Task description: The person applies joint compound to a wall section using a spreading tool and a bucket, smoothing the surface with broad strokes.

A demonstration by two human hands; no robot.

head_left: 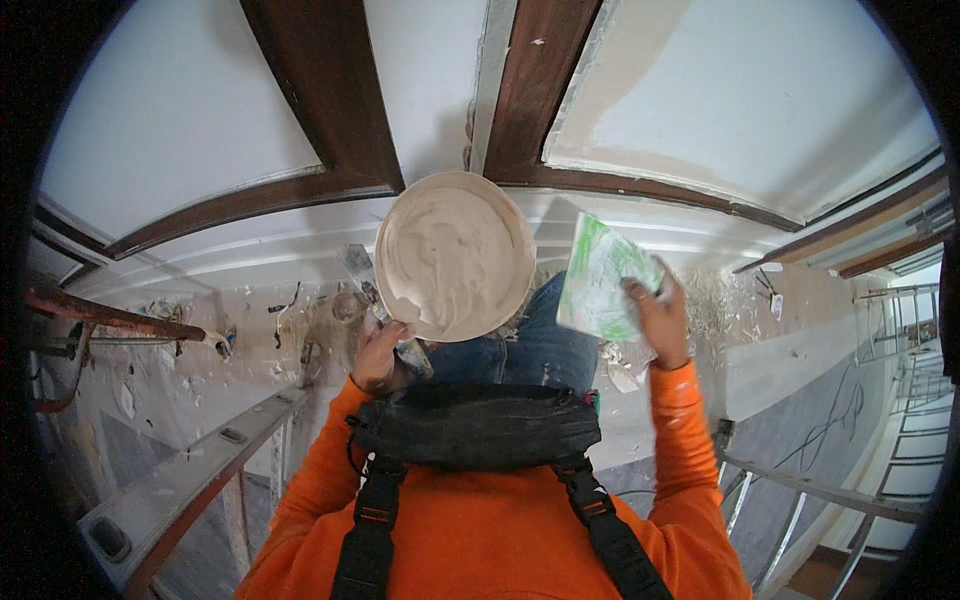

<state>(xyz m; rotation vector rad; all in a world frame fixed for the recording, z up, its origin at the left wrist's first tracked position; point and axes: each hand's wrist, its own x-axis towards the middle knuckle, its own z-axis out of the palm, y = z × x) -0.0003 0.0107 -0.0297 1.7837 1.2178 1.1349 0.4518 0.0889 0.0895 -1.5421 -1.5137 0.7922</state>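
A round tub point(525, 290) of beige filler point(455, 250) is seen between a putty knife point(357, 264), gripped by the left hand point(377, 357), and a green-and-white board point(596, 285), pinched by the right hand point(661, 318). Filler could be spilled by a knock.

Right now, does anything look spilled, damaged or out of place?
Yes: pale shavings lie strewn over the floor to the right of the right hand, looking like unswept debris. The green card at that hand is unevenly smeared white.

Two hands point(380, 355) point(662, 318) (one pair), one bucket point(531, 256), one board point(598, 285)
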